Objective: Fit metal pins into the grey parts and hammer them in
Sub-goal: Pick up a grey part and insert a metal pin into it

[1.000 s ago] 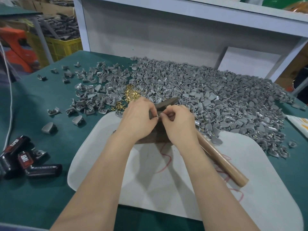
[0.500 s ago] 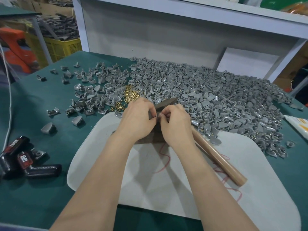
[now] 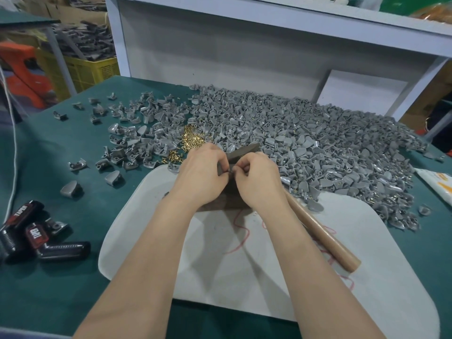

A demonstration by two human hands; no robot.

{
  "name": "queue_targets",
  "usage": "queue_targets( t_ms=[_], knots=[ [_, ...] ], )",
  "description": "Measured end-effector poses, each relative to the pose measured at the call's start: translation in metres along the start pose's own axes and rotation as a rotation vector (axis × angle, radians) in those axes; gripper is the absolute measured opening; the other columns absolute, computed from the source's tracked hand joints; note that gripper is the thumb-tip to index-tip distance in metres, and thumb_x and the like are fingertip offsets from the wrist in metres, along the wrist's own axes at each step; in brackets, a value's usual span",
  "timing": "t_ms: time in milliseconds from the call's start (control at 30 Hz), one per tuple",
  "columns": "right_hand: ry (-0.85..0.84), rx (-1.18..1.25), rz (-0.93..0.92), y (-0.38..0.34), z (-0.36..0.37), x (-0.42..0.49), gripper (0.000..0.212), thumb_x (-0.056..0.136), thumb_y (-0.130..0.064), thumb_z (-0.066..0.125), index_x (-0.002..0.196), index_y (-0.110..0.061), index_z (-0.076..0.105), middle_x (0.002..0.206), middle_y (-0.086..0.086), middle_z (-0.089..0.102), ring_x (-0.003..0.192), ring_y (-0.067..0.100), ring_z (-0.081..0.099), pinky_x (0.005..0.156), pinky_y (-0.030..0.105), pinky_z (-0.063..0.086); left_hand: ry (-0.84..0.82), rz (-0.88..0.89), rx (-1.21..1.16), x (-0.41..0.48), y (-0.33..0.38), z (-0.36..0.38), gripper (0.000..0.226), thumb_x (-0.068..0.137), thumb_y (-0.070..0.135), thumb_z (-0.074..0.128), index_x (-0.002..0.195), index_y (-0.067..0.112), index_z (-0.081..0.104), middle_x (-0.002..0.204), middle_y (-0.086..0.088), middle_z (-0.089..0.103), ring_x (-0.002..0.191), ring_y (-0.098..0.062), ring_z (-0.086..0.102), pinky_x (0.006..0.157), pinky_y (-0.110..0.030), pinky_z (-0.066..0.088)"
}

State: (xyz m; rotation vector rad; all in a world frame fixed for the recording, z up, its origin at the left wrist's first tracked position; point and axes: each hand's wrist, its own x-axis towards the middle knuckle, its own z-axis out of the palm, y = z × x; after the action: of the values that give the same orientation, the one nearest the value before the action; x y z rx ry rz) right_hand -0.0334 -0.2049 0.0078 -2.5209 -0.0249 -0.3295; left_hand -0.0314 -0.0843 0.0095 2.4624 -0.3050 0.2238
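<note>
over on the far left of the green table (image 3: 73,277), a black-and-red tool (image 3: 36,237) lies on its side. moving right, loose grey parts (image 3: 137,143) are scattered across the surface, and just beside them sits a little pile of brass pins (image 3: 192,140). now to the centre, above the white board (image 3: 244,289): the left hand (image 3: 203,177) is curled, fingers tight, pinching a small grey part (image 3: 228,168) at its fingertips. right up against it comes the right hand (image 3: 256,182), thumb and forefinger closed narrow on that same part, the fingertips of both hands touching. whether a pin sits between them i cannot tell, it's too small. a brown block (image 3: 215,205) shows under the wrists. a dark hammer head (image 3: 243,152) pokes out behind the knuckles, and its wooden handle (image 3: 320,231) runs out from under the right wrist, resting on the board. further right, the big heap of grey parts (image 3: 330,148) spreads to the table's edge.
</note>
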Motion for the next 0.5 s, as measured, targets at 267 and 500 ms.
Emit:
queue_targets(
  t_ms=[267, 500],
  knots=[
    [-0.008, 0.037, -0.009, 0.007, -0.004, 0.003, 0.012, 0.089, -0.02, 0.059, 0.091, -0.016, 0.07, 0.097, 0.005, 0.066, 0.086, 0.017, 0.055, 0.077, 0.024, 0.038, 0.015, -0.005, -0.01, 0.0, -0.001, 0.001, 0.014, 0.084, 0.019, 0.067, 0.074, 0.021, 0.058, 0.117, -0.002, 0.056, 0.114, -0.027, 0.048, 0.097, -0.041, 0.04],
    [-0.061, -0.218, 0.19, 0.047, -0.03, 0.003, 0.022, 0.092, -0.029, 0.055, 0.105, -0.013, 0.065, 0.102, 0.008, 0.067, 0.092, 0.028, 0.059, 0.078, 0.031, 0.046, 0.013, -0.03, -0.033, -0.001, 0.0, 0.001, 0.015, 0.084, 0.021, 0.069, 0.073, 0.022, 0.059, 0.115, 0.0, 0.055, 0.115, -0.025, 0.047, 0.098, -0.043, 0.041]
  ],
)
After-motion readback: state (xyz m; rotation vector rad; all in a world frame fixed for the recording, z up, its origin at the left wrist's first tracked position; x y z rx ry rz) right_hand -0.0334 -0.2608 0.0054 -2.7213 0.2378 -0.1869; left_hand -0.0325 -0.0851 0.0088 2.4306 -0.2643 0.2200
